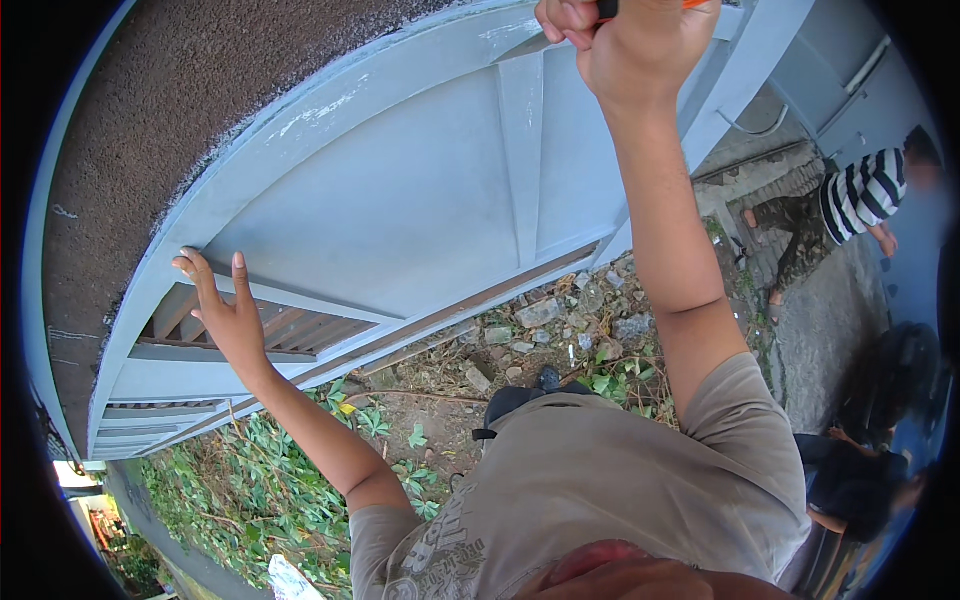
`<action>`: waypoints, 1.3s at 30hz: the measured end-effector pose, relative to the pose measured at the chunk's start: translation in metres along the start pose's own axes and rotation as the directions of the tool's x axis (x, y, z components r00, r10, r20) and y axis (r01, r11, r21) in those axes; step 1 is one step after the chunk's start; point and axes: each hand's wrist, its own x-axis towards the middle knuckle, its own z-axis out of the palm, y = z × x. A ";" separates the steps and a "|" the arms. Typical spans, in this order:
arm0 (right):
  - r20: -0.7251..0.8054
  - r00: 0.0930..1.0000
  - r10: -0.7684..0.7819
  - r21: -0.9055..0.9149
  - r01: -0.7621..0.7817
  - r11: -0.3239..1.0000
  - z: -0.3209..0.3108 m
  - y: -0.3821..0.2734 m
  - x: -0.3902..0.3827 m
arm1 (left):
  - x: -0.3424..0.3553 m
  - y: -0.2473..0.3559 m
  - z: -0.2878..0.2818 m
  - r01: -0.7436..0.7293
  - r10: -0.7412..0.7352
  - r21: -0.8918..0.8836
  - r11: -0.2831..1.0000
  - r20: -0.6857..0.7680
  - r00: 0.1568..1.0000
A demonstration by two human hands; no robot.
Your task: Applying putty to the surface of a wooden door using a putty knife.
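At left, our spread left hand (230,318) should steady the blue frame (312,112); at top, our right hand (640,58), curled round a black-and-orange item (607,8), needs control.

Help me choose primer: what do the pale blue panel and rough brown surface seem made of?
Pale blue panel: perhaps painted metal or wood, the smooth satin coat hiding which. Rough brown surface: probably matte cement render, given its coarse grain.

Outdoor yard (457,420): pale-blue panelled wall (380,190), leafy plants (240,490), loose stones (540,313), concrete paving (825,330)
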 end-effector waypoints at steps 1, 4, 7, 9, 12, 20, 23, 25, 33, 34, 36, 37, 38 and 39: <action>-0.021 0.999 -0.041 -0.079 0.039 0.996 0.003 0.004 0.000 | 0.000 0.000 -0.001 0.007 -0.007 0.008 1.000 0.003 1.000; -0.042 0.996 0.083 -0.164 -0.089 0.982 -0.006 0.022 -0.014 | 0.002 0.000 0.000 0.005 -0.005 0.018 1.000 -0.002 1.000; 0.037 0.998 -0.047 -0.179 0.053 0.982 -0.007 0.009 -0.007 | 0.002 0.000 0.001 -0.007 0.007 0.008 1.000 -0.001 1.000; -0.010 0.997 -0.071 0.013 0.071 0.997 0.007 -0.017 -0.002 | 0.000 -0.002 -0.001 -0.006 0.006 0.010 1.000 0.001 1.000; -0.087 0.991 0.103 -0.241 -0.121 0.963 -0.002 0.019 -0.012 | -0.003 -0.004 -0.002 -0.010 0.010 0.011 1.000 -0.006 1.000; 0.081 0.937 -0.341 -0.242 0.350 0.905 -0.001 -0.004 0.001 | 0.001 -0.011 0.010 -0.052 0.053 0.035 0.998 -0.033 0.998; -0.063 0.998 0.006 -0.349 -0.027 0.937 -0.013 0.050 -0.031 | 0.000 -0.013 -0.002 -0.045 0.046 0.041 0.998 -0.041 0.998; 0.039 0.994 -0.105 -0.429 0.112 0.896 -0.015 0.039 -0.039 | 0.004 -0.020 0.007 -0.058 0.060 0.055 0.997 -0.021 0.998; 0.068 0.971 -0.228 -0.409 0.235 0.881 -0.008 0.018 -0.019 | 0.003 -0.028 0.016 -0.096 0.099 0.064 0.993 -0.061 0.993; 0.057 0.969 -0.239 -0.409 0.241 0.880 -0.011 0.021 -0.016 | 0.004 -0.027 0.017 -0.092 0.096 0.068 0.993 -0.060 0.994; 0.041 0.968 -0.248 -0.409 0.243 0.880 -0.019 0.026 -0.023 | 0.004 -0.027 0.016 -0.092 0.096 0.075 0.993 -0.055 0.994; 0.043 0.980 -0.194 -0.401 0.195 0.895 -0.026 0.030 -0.032 | 0.004 -0.026 0.015 -0.102 0.106 0.075 0.992 -0.055 0.993; 0.048 0.989 -0.137 -0.383 0.144 0.912 -0.025 0.029 -0.037 | 0.004 -0.027 0.013 -0.105 0.110 0.083 0.991 -0.058 0.992; 0.047 0.990 -0.135 -0.376 0.143 0.915 -0.027 0.027 -0.040 | 0.003 -0.027 0.012 -0.102 0.107 0.090 0.991 -0.060 0.992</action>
